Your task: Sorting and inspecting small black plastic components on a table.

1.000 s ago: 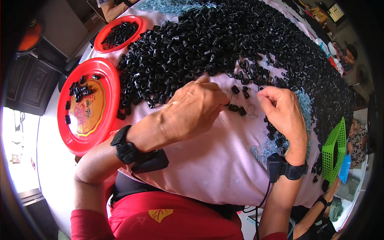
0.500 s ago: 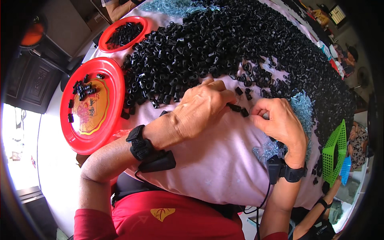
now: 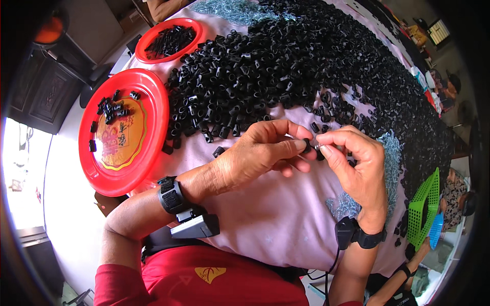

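My left hand (image 3: pixel 270 153) pinches a small black plastic piece (image 3: pixel 306 146) between thumb and forefinger, the other fingers loosely curled. Right beside it, my right hand (image 3: pixel 360 160) has thumb and forefinger closed on a tiny silvery piece (image 3: pixel 317 145), too small to make out well. The fingertips of both hands nearly meet over the pink cloth (image 3: pixel 265 214). Beyond them spreads a big heap of hollow black plastic pieces (image 3: pixel 229 81). Bluish-silver small metal parts (image 3: pixel 390 153) lie in a pile beside my right hand.
At left a red plate (image 3: pixel 161 102) holds several black pieces; a second red plate (image 3: pixel 199 30) behind it is fuller. More silvery parts (image 3: pixel 229 9) lie at the far edge. A green basket (image 3: pixel 423 209) stands at right, near another person's arm (image 3: pixel 393 285).
My left hand has drawn back from the cloth and turned, bringing up a black piece. My right hand's fingers have come in to meet it, now with a silvery bit at their tips.
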Demonstrator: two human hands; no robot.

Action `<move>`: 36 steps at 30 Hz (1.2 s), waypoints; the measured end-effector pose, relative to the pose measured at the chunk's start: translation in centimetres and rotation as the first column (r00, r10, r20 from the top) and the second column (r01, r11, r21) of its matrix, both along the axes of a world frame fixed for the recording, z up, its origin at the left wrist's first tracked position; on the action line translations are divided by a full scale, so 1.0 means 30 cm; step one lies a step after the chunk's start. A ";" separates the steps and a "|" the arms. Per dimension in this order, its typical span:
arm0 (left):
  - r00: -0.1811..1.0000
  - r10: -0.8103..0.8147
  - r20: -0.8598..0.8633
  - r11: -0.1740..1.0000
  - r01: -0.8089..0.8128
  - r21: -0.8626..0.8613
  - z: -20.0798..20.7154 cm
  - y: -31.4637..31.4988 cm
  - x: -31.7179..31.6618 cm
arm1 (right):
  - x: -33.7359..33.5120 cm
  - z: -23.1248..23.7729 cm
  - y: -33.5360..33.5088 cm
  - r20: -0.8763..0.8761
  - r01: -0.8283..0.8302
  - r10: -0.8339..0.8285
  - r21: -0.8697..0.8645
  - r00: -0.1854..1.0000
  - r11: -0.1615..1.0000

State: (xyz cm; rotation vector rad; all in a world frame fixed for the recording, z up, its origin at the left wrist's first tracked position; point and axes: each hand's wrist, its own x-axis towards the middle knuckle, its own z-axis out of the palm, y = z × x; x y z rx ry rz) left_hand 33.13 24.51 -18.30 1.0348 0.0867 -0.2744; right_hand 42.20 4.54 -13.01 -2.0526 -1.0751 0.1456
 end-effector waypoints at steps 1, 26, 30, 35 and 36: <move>0.998 -0.011 -0.054 0.995 0.005 -0.103 0.001 -0.001 0.001 | -0.002 -0.006 0.004 0.014 -0.011 0.011 0.027 1.000 1.000; 0.979 -0.059 -0.194 0.748 -0.085 -0.658 -0.047 0.028 0.013 | 0.064 -0.095 0.037 0.498 0.165 -0.095 -0.098 0.862 0.981; 0.981 -0.004 -0.193 0.729 -0.130 -0.672 -0.057 0.046 0.022 | 0.088 -0.129 0.007 0.449 0.141 -0.014 -0.250 0.893 0.958; 0.991 -0.002 -0.137 0.740 -0.091 -0.667 -0.070 0.040 0.018 | 0.106 -0.164 0.046 0.588 0.129 0.026 -0.221 0.809 0.967; 0.990 -0.002 -0.140 0.739 -0.092 -0.667 -0.068 0.041 0.017 | 0.114 -0.169 0.045 0.585 0.129 0.026 -0.222 0.810 0.967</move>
